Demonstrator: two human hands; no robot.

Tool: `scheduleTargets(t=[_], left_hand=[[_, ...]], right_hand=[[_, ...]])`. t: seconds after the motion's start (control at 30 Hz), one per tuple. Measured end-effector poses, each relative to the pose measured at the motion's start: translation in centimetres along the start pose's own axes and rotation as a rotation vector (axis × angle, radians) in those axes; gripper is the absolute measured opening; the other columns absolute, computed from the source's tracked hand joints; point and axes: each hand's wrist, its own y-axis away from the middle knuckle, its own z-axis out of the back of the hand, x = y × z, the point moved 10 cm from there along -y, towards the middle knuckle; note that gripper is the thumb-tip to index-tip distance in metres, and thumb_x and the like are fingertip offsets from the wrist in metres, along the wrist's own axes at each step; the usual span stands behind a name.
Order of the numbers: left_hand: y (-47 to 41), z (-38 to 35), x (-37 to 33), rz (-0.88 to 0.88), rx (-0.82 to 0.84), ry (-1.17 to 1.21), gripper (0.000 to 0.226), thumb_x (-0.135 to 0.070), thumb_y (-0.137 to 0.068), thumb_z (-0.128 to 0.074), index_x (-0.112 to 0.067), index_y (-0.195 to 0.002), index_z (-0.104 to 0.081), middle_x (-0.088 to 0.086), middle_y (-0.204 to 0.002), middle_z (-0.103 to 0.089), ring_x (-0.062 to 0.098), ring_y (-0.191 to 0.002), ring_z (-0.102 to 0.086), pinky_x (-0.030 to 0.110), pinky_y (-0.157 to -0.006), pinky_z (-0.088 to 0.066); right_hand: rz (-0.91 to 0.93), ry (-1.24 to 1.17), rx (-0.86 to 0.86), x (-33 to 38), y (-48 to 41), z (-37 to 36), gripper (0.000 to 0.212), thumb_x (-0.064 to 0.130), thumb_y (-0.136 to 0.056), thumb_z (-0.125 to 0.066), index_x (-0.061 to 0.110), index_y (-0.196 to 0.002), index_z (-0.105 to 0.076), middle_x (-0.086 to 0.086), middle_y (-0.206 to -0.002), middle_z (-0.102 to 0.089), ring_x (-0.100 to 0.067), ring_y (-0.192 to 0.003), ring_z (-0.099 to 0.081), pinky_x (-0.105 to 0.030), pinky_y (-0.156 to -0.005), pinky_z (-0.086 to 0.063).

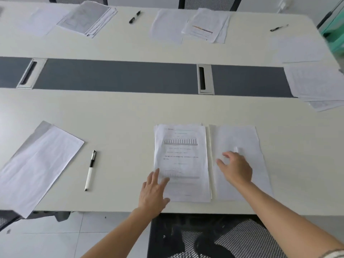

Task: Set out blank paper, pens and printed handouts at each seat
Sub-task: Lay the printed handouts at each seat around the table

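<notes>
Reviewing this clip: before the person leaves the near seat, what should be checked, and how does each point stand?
1. Printed handout lies flat in front of the seat: ok.
2. Blank paper lies beside it, on its right: ok.
3. Left hand holds nothing, fingers straight on the handout's near corner: ok.
4. Right hand holds nothing, fingers resting on the blank paper: ok.
5. Pen for this seat: the only near pen lies between the handout and the left sheet; whose it is: cannot tell.
6. Left sheet fully on the table: its corner overhangs the edge: not ok.
</notes>
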Motion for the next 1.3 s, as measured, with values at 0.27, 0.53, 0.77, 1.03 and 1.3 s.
scheduleTargets(t=[0.27,0.53,0.77,1.03,1.3], left_hand=[[0.4,-1.9,-0.6,-0.049,0.010,-0.113,0.059,-0.039,-0.096,-0.049,-0.029,-0.149,-0.024,0.007,-0.162,0.003,0.030,-0.149,0.004,0.040,-0.120,-0.013],[0.3,-1.5,-0.1,-0.019,-0.057,-0.059,0.071,-0.052,-0.090,-0.052,-0.027,-0.150,-0.023,0.014,-0.162,0.007,0.033,-0.149,0.005,0.042,-0.119,-0.014],[0.1,-1.8,0.6,0.070,-0.026,0.015,0.085,-0.057,-0.084,-0.058,-0.028,-0.151,-0.014,0.016,-0.160,0.012,0.032,-0.148,0.011,0.039,-0.120,-0.011],[0.0,-1.7,0.8,0.076,-0.071,0.046,0.079,-0.053,-0.087,-0.057,-0.024,-0.149,-0.018,0.014,-0.161,0.008,0.032,-0.149,0.009,0.039,-0.120,-0.012],[-0.2,-2.0,0.7,0.062,-0.083,0.036,0.081,-0.051,-0.088,-0.058,-0.024,-0.151,-0.015,0.011,-0.161,0.010,0.032,-0.149,0.010,0.041,-0.120,-0.011]], right_hand=[[-0.110,0.221,0.249,-8.4,2.5,-3.4,0.077,0.052,-0.085,-0.064,0.032,-0.150,-0.027,-0.011,-0.162,-0.007,-0.032,-0.149,-0.006,-0.050,-0.111,-0.034],[0.147,0.145,0.009,-1.6,3.4,-2.1,0.051,0.032,-0.091,-0.061,0.017,-0.137,-0.050,-0.008,-0.151,-0.040,-0.026,-0.138,-0.035,-0.041,-0.100,-0.042],[0.143,-0.015,0.269,4.7,3.5,-7.3,0.061,0.033,-0.095,-0.054,0.012,-0.148,-0.033,-0.005,-0.152,-0.037,-0.023,-0.140,-0.033,-0.037,-0.107,-0.039],[0.107,-0.022,0.113,3.5,2.7,-5.2,0.054,0.029,-0.093,-0.056,0.017,-0.143,-0.040,-0.004,-0.151,-0.037,-0.024,-0.139,-0.031,-0.039,-0.100,-0.043],[-0.011,0.246,0.247,-3.7,3.9,-6.1,0.065,0.037,-0.093,-0.055,0.026,-0.150,-0.026,-0.008,-0.163,-0.006,-0.028,-0.149,-0.005,-0.051,-0.110,-0.035]])
